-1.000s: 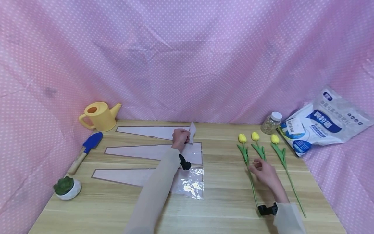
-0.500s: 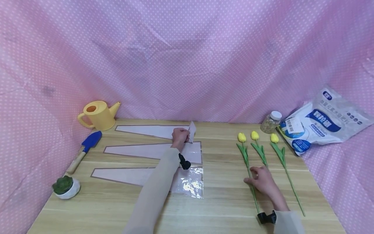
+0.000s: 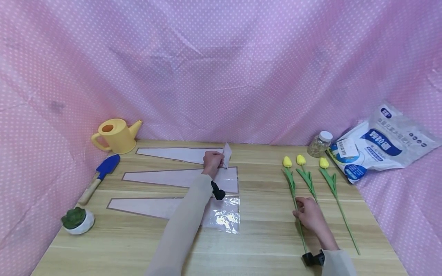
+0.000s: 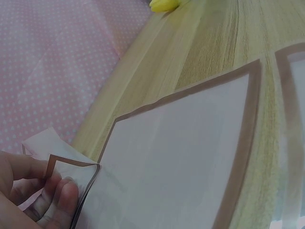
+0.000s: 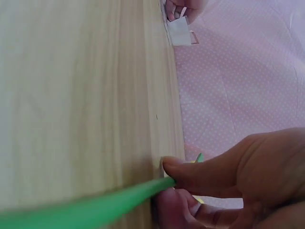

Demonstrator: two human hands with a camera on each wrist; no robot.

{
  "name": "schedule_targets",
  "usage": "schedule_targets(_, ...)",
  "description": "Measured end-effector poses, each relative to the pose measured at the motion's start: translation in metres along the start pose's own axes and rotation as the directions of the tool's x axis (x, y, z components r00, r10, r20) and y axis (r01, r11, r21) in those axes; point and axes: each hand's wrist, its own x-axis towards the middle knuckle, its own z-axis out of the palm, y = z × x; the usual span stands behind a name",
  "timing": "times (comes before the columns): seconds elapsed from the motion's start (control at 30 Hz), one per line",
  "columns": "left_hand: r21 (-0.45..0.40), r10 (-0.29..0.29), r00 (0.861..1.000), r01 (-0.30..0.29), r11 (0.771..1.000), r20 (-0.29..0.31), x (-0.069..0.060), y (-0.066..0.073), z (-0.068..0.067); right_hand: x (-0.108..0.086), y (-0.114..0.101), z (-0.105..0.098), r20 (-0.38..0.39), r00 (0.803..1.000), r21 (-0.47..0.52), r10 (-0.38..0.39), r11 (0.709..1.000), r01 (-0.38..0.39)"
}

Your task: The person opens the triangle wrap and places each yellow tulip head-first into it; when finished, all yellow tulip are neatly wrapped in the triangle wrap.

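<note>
My left hand (image 3: 212,161) pinches the wide end of the farthest flower sleeve (image 3: 179,154), a tapered clear bag with a brown border; its mouth edge is lifted. In the left wrist view the fingers (image 4: 64,193) hold a folded corner of the film. Two more sleeves lie nearer, a middle one (image 3: 162,178) and a front one (image 3: 145,207). At the right, my right hand (image 3: 309,215) pinches the green stem of the leftmost yellow tulip (image 3: 287,162); the right wrist view shows the stem (image 5: 109,202) between thumb and finger. Two other tulips, a middle one (image 3: 301,160) and a right one (image 3: 324,163), lie beside it.
A yellow watering can (image 3: 119,137), a blue trowel (image 3: 103,172) and a potted succulent (image 3: 78,221) stand along the left side. At the back right are a lidded jar (image 3: 320,145) and a fertilizer bag (image 3: 380,145). A pink dotted cloth (image 3: 221,76) hangs behind the table.
My right hand has come down onto the leftmost tulip's stem and now pinches it. That tulip has shifted slightly to the right. The left hand stays in place.
</note>
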Motion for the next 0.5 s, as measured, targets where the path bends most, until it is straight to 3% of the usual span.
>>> schedule_targets(0.2,-0.012,0.011,1.000,-0.011,1.000,0.003,-0.0005,-0.0006,-0.0012,-0.0005,0.0002,-0.0043,0.029,0.997,0.144,0.075,0.986,-0.079)
schedule_targets(0.5,0.004,0.007,1.000,-0.007,1.000,-0.004,-0.0022,0.0006,-0.0003,0.0010,0.0063,-0.0082,0.056,0.992,0.305,0.113,0.944,-0.125)
